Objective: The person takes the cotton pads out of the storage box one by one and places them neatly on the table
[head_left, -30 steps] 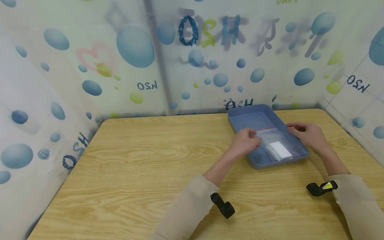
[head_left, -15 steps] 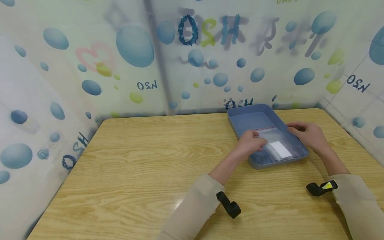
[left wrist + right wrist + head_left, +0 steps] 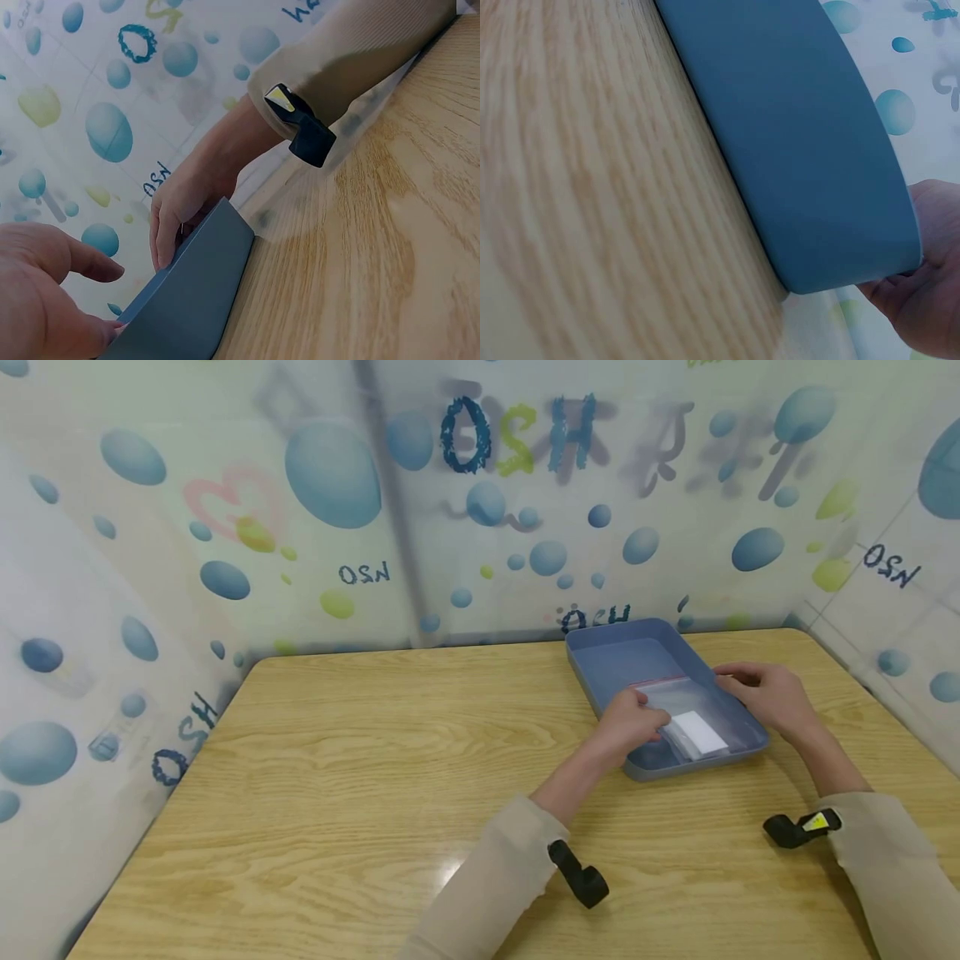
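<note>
A shallow blue-grey tray (image 3: 637, 653) lies at the right back of the table. Inside its near half is a clear zip bag (image 3: 667, 695) with a red line along the top edge and a flat white rectangle (image 3: 699, 732) in or under it. My left hand (image 3: 628, 720) reaches over the tray's left rim beside the bag. Its thumb and forefinger stand apart in the left wrist view; the other fingers are mostly hidden. My right hand (image 3: 771, 695) grips the tray's right rim, also visible beyond the tray wall (image 3: 795, 142) in the right wrist view.
The wooden table (image 3: 360, 760) stretches left of the tray. A patterned curtain (image 3: 480, 543) with blue dots and letters stands along the back edge. Black wrist cameras (image 3: 581, 875) hang from both beige sleeves.
My left hand has shifted slightly right and down along the bag's left side, its thumb reaching further in. The right hand, tray and bag have stayed put.
</note>
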The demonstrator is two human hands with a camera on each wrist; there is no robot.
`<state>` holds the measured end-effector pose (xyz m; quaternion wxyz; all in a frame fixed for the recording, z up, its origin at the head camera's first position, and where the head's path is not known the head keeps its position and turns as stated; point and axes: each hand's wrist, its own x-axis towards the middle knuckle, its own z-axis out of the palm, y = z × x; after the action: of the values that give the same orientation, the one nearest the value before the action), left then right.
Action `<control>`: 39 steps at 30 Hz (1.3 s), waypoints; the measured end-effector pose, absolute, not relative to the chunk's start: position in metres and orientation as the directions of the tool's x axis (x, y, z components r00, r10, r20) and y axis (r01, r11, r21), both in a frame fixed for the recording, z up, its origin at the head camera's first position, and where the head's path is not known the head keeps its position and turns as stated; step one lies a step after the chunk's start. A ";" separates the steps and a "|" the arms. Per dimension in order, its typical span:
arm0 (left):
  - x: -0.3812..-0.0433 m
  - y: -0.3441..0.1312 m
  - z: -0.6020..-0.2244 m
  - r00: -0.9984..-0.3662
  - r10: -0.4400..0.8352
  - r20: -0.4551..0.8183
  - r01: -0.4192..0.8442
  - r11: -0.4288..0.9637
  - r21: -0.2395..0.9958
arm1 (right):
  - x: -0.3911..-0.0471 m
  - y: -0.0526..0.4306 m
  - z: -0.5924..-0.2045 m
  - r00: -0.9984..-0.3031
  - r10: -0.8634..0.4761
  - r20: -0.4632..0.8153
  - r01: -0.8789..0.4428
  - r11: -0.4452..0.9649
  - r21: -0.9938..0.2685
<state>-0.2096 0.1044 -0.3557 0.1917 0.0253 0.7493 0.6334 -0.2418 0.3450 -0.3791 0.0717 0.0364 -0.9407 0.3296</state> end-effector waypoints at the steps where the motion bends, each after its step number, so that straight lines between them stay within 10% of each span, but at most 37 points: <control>1: -0.210 0.105 -0.356 -0.926 0.276 -0.259 -0.211 0.192 0.958 | -0.242 0.345 -0.379 -0.987 -0.021 0.160 -0.116 0.780 -0.615; 25: -0.213 0.123 -0.364 -0.942 0.203 -0.268 -0.290 -0.084 0.953 | -0.244 0.347 -0.382 -0.989 -0.013 0.147 -0.101 0.785 -0.612; 39: -0.212 0.134 -0.369 -0.971 0.162 -0.179 -0.162 0.108 0.981 | -0.244 0.346 -0.380 -0.991 -0.018 0.130 -0.097 0.769 -0.632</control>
<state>-0.2122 0.1344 -0.3694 0.1214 -0.0003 0.7344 0.6677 -0.2436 0.3458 -0.3803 0.0582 0.0306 -0.9387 0.3385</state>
